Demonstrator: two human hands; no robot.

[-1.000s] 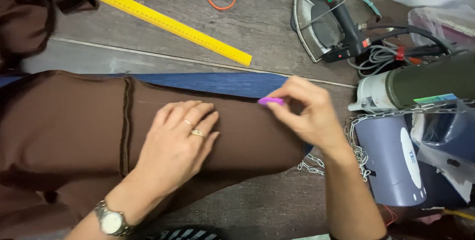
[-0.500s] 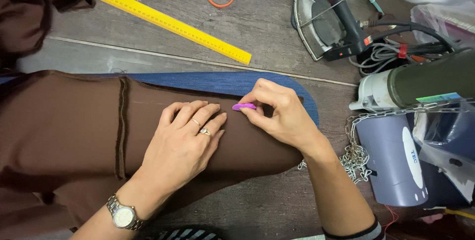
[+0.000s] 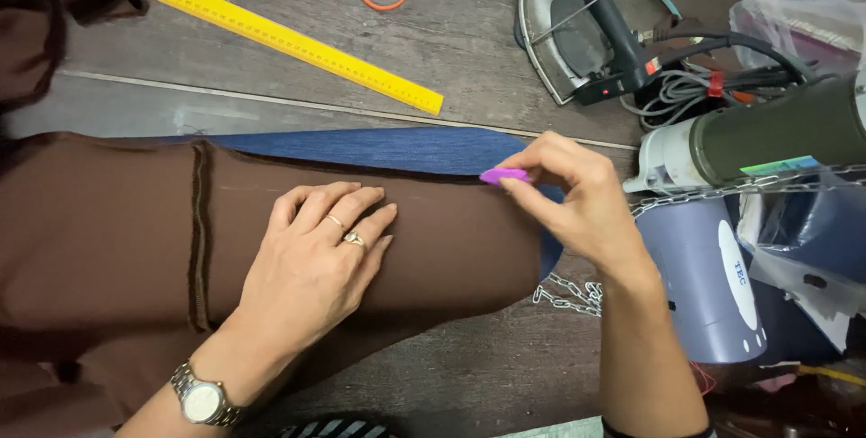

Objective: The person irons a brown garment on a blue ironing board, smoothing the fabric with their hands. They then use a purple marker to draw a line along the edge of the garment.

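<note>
Fabric over sleeve board, tools behind.
Ruler (image 3: 280, 39) lies behind fabric (image 3: 117, 230); iron (image 3: 577, 36) right of ruler; chain (image 3: 568, 294) under board's (image 3: 388, 149) right end.

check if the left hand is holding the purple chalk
No, the left hand lies flat on the brown fabric; the right hand pinches the purple chalk.

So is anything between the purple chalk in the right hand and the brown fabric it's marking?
Nothing visible. The right hand pinches the purple chalk with its tip at the brown fabric's upper edge; the left hand lies flat on the cloth, off to the side.
</note>
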